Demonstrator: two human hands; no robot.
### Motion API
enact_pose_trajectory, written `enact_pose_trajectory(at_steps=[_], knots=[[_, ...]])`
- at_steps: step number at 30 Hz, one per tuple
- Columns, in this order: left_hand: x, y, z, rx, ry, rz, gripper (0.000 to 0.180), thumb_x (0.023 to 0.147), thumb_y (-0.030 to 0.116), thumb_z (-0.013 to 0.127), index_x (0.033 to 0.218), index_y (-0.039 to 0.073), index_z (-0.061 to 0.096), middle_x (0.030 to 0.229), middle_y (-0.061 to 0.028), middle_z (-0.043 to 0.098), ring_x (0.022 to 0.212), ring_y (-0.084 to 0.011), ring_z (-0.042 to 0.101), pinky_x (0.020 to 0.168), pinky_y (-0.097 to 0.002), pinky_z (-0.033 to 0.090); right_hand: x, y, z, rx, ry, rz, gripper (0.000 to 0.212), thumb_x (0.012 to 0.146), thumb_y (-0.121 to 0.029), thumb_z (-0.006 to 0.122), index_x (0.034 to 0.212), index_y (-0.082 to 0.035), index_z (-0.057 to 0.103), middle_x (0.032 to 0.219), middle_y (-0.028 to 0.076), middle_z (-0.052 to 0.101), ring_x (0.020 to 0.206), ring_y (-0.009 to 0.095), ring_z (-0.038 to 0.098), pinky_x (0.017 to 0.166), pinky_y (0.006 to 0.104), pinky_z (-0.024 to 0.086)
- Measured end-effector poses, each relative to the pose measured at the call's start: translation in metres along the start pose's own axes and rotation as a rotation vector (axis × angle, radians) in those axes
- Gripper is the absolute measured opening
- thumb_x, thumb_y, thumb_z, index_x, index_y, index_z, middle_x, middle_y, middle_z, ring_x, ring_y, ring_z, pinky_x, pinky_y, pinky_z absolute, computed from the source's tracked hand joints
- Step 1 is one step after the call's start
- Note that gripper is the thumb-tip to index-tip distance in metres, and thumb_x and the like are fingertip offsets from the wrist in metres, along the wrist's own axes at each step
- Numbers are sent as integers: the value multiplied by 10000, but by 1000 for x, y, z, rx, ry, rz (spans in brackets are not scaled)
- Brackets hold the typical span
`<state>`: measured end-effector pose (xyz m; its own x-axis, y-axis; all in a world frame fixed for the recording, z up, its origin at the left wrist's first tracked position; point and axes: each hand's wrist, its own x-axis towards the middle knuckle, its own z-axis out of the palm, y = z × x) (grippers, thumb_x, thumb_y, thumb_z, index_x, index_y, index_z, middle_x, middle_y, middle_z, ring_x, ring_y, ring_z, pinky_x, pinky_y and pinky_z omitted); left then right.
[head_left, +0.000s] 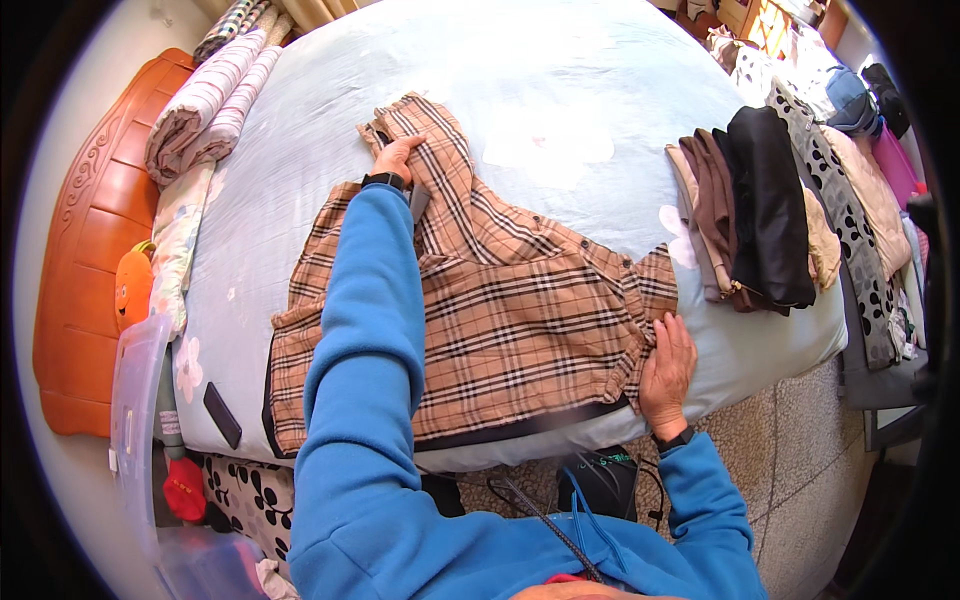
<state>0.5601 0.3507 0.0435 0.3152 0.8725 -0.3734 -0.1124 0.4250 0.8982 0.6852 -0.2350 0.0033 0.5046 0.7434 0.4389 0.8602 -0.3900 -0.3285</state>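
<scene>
A tan plaid shirt (520,320) with black and white lines lies spread on the bed, its buttons along the far edge and a dark layer showing beneath its near edge. My left hand (397,160) reaches across it and is closed on the fabric at the far end of a sleeve (440,150). At the shirt's right end, my right hand (668,375) rests against the edge with its fingers stretched out and touching the cloth. Blue sleeves cover both forearms, and the left one hides part of the shirt.
The bed's pale blue flowered sheet (330,120) surrounds the shirt. Folded dark and brown clothes (745,210) are stacked at the right. A phone (222,415) lies near the left edge. Rolled striped bedding (215,100) rests by the wooden headboard (110,220). A clear plastic box (135,430) stands at lower left.
</scene>
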Motion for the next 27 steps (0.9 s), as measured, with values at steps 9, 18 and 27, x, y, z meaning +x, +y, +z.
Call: enact_pose_trajectory(at_steps=[9, 18, 27], knots=[[18, 12, -47, -185, 3, 198, 391, 985, 180, 616, 1318, -20, 572, 1294, -192, 662, 1118, -332, 664, 994, -480, 535, 0, -1, -1, 16, 26, -14, 497, 895, -29, 509, 1391, -5, 525, 1476, 184, 495, 1406, 385, 416, 1150, 505, 305], [50, 7, -81, 763, 291, 273, 393, 773, 220, 799, 1081, -15, 727, 1116, -177, 732, 998, -336, 687, 869, -391, 543, 1, -1, -1, 6, 38, -13, 492, 899, -37, 493, 1388, -11, 539, 1466, 172, 513, 1396, 374, 438, 1153, 490, 305], [4, 34, -46, -216, -51, 8, 355, 918, 87, 705, 1249, 1, 608, 1266, -158, 674, 1125, -328, 662, 1005, -477, 540, 1, -2, -2, 3, 49, -5, 481, 894, -36, 520, 1374, -27, 553, 1453, 160, 524, 1391, 364, 444, 1148, 499, 312]])
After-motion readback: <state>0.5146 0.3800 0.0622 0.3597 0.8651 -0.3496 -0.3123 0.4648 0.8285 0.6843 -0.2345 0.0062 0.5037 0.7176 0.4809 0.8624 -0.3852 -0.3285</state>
